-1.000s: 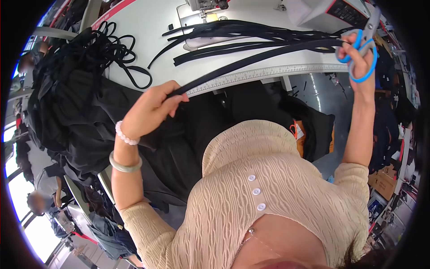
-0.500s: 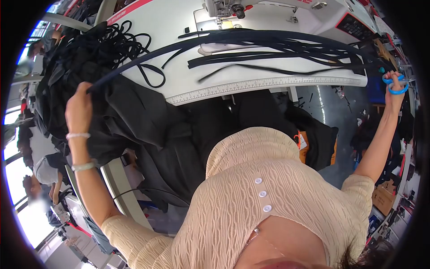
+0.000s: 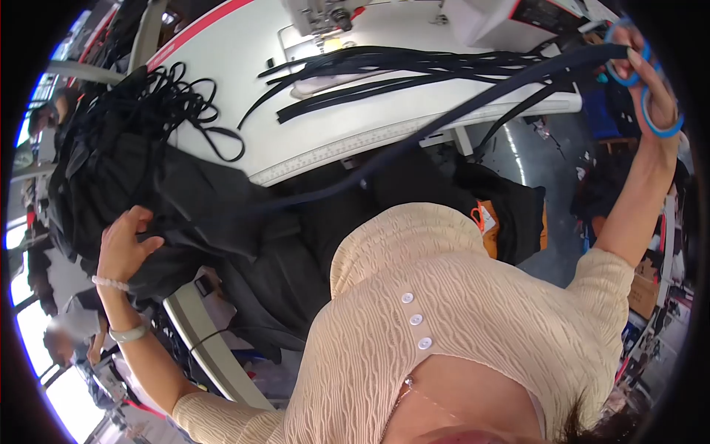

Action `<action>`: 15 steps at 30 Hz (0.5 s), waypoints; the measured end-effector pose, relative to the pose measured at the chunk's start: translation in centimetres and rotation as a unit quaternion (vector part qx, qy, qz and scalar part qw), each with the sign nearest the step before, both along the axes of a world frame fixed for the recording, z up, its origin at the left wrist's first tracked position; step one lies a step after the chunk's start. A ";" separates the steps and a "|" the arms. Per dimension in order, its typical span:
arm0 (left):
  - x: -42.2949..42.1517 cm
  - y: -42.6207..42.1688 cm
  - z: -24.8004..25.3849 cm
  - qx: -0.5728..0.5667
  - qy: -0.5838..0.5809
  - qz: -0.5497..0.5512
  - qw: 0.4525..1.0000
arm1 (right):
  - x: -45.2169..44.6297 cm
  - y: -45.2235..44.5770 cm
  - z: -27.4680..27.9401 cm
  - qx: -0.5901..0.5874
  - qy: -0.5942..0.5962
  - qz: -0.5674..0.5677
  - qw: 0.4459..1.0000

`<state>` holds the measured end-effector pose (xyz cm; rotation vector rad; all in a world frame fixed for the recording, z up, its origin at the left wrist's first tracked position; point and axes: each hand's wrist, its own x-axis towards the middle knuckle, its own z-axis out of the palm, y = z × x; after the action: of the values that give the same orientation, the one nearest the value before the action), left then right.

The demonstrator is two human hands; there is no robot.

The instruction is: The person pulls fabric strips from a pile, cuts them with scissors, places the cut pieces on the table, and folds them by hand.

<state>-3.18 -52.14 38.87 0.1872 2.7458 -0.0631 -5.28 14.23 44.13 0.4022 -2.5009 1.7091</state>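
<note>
My right hand is raised at the far right with blue-handled scissors looped over its fingers. Between its thumb and fingers is the end of a long dark fabric strip, which sweeps down leftward, its far part blurred, across black cloth. Fingers apart and holding nothing, my left hand is in the air beside the heap of black fabric. Several more dark strips lie across the white sewing table. The scissor blades cannot be made out.
A sewing machine stands at the table's back. Along the front edge runs a printed ruler. Tangled black cord loops lie on the left. Another person is at the far left. A cardboard box sits at right.
My left hand has let go of the strip, opened and moved down. My right hand has risen, lifting the strip's other end off the table. The view has shifted slightly.
</note>
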 end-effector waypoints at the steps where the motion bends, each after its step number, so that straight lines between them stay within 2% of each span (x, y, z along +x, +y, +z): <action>1: -0.5 2.3 -0.1 0.030 0.041 -0.066 0.997 | 0.4 -2.3 0.9 0.001 -0.011 0.047 0.999; 2: -1.1 4.7 -0.2 0.062 0.082 -0.130 0.986 | 0.7 -4.7 1.7 0.003 -0.024 0.095 0.995; 4: -3.4 10.2 -0.3 0.326 0.044 -0.175 0.928 | 1.7 -9.8 2.6 -0.012 0.000 0.040 0.999; 5: -4.1 13.4 -0.2 0.414 0.023 -0.192 0.889 | 2.6 -12.7 2.9 0.005 -0.003 -0.001 1.000; 7: -5.1 19.9 -0.5 0.567 -0.015 -0.250 0.785 | 3.8 -17.7 3.3 0.031 -0.023 -0.070 0.997; 8: -5.1 22.9 -1.0 0.630 -0.030 -0.292 0.719 | 3.9 -18.3 3.4 0.032 -0.014 -0.049 0.998; 10: -4.0 27.9 -1.4 0.722 -0.158 -0.288 0.609 | 3.9 -18.9 4.0 0.027 0.011 0.000 1.000; 12: -3.8 30.5 -0.8 0.725 -0.328 -0.306 0.523 | 3.4 -18.4 4.3 0.009 0.079 0.023 0.997; 13: -3.6 30.9 -1.3 0.720 -0.337 -0.281 0.538 | 2.7 -17.3 4.0 -0.004 0.128 0.019 0.992; 15: -4.7 28.9 -1.8 0.675 -0.356 -0.243 0.599 | 0.1 -10.3 3.9 -0.014 0.120 0.024 0.992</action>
<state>-7.87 -23.20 37.05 1.0469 1.2984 1.5690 -5.19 3.91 48.01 0.6285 -2.3122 1.6018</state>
